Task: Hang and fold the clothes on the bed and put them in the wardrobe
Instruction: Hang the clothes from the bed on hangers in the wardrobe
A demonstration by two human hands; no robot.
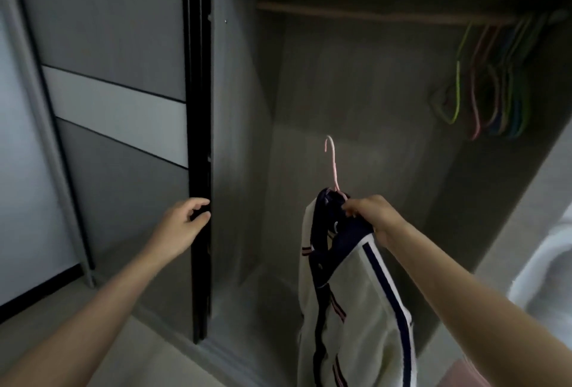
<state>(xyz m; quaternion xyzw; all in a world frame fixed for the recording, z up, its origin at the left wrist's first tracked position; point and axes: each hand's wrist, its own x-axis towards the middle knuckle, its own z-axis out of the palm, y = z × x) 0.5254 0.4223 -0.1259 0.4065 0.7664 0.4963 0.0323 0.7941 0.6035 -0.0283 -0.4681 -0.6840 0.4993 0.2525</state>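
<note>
I face the open wardrobe (356, 101). My right hand (373, 216) grips the neck of a pink hanger (332, 163) that carries a white jacket with navy collar and stripes (356, 309); its hook points up, well below the wooden rail (371, 13). My left hand (182, 225) is at the black edge of the sliding door (199, 138), fingers loosely curled, fingertips at the door edge; whether they touch it I cannot tell.
Several coloured empty hangers (492, 83) hang at the right end of the rail. The grey sliding door panel (114, 76) covers the left side. Something white (544, 269) lies at the right edge. The wardrobe floor shows below the jacket.
</note>
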